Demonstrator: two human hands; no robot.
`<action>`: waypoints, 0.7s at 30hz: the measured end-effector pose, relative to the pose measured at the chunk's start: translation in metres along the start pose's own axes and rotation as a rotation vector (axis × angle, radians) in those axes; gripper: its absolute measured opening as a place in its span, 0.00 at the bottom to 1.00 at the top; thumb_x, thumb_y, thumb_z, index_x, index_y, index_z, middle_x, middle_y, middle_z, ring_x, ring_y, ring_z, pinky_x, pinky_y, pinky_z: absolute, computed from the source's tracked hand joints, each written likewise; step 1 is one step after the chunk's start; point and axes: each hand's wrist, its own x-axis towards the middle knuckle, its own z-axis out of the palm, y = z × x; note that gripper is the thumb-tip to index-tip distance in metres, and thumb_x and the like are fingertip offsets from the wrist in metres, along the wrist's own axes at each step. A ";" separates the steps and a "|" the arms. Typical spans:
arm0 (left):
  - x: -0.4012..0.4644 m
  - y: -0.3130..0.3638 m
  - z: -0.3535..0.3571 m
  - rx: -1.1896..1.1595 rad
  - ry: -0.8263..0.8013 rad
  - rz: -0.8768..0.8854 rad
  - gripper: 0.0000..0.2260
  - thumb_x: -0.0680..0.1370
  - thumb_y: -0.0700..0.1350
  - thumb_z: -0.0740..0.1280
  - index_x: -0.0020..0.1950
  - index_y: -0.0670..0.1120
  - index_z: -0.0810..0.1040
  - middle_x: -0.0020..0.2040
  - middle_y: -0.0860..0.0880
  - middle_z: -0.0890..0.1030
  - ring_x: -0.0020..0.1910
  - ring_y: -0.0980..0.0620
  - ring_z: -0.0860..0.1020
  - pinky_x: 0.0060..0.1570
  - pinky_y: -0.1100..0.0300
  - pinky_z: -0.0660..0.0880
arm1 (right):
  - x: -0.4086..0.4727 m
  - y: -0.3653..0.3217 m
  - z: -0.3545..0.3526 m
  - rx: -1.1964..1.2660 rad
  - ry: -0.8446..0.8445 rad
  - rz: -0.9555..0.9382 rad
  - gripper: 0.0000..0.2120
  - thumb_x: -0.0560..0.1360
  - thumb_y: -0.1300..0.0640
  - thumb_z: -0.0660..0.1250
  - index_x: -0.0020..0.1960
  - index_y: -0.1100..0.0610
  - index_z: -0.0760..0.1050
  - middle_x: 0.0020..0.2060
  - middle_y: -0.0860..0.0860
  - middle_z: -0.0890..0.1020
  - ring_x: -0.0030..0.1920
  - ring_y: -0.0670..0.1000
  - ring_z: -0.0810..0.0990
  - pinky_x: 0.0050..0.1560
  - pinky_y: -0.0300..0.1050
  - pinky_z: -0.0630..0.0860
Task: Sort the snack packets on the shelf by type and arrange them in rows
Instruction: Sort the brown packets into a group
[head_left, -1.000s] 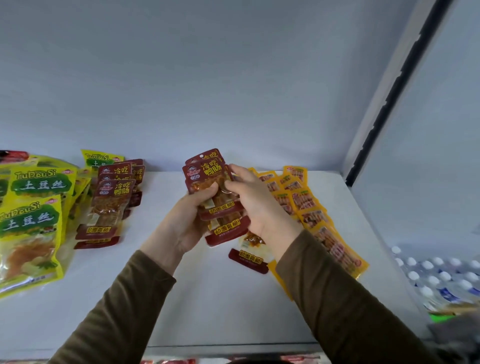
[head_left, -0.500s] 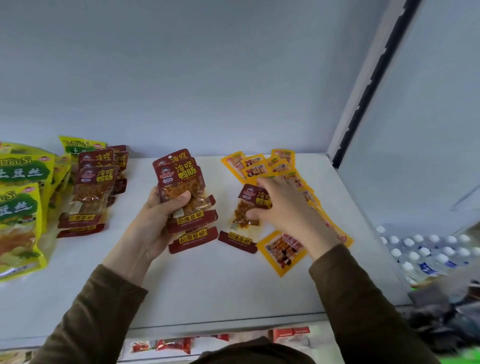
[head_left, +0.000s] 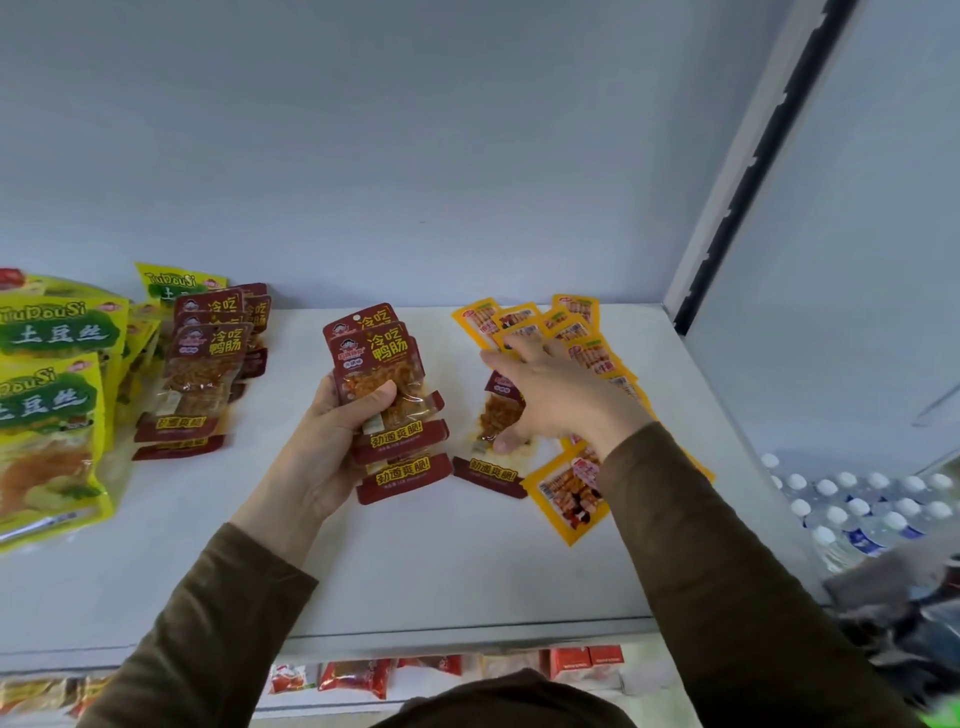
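Note:
My left hand (head_left: 332, 441) grips a fanned stack of dark red snack packets (head_left: 384, 353), thumb across their front, just above the white shelf (head_left: 441, 571). To its right a single red packet (head_left: 491, 467) lies flat on the shelf. My right hand (head_left: 561, 405) lies over that packet's upper half with fingers spread and fairly straight, thumb touching its clear middle, fingertips reaching the orange-yellow packets (head_left: 576, 322) behind. One more orange-yellow packet (head_left: 569, 499) lies nearer the front edge, beside my right wrist.
A pile of matching red packets (head_left: 208, 364) lies at the left, next to big yellow-green bags (head_left: 47, 415). The shelf's side upright (head_left: 753, 171) bounds the right. Water bottles (head_left: 857, 504) stand below right. More packets (head_left: 353, 675) sit on the lower shelf.
My right hand let go of the held stack and moved right and down onto the single red packet on the shelf. My left hand keeps the stack, shifted slightly left.

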 end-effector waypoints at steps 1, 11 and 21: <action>0.000 0.001 0.000 -0.003 0.003 -0.001 0.25 0.76 0.42 0.74 0.71 0.51 0.72 0.58 0.44 0.86 0.53 0.40 0.86 0.42 0.46 0.84 | 0.002 -0.002 -0.002 -0.016 -0.038 -0.024 0.49 0.69 0.39 0.77 0.81 0.44 0.55 0.81 0.47 0.50 0.80 0.60 0.44 0.74 0.63 0.61; -0.003 0.009 -0.011 -0.007 0.038 0.005 0.28 0.74 0.42 0.74 0.72 0.52 0.71 0.60 0.43 0.85 0.55 0.40 0.86 0.48 0.44 0.83 | 0.000 0.005 -0.012 0.282 0.315 -0.184 0.15 0.73 0.48 0.76 0.49 0.49 0.71 0.45 0.44 0.75 0.43 0.48 0.75 0.38 0.44 0.67; -0.008 0.014 -0.004 0.027 -0.042 -0.064 0.27 0.74 0.45 0.73 0.72 0.48 0.71 0.63 0.39 0.83 0.56 0.37 0.85 0.50 0.41 0.83 | -0.024 -0.028 -0.084 0.453 0.218 -0.457 0.06 0.80 0.48 0.68 0.47 0.48 0.82 0.44 0.44 0.79 0.41 0.47 0.81 0.42 0.41 0.76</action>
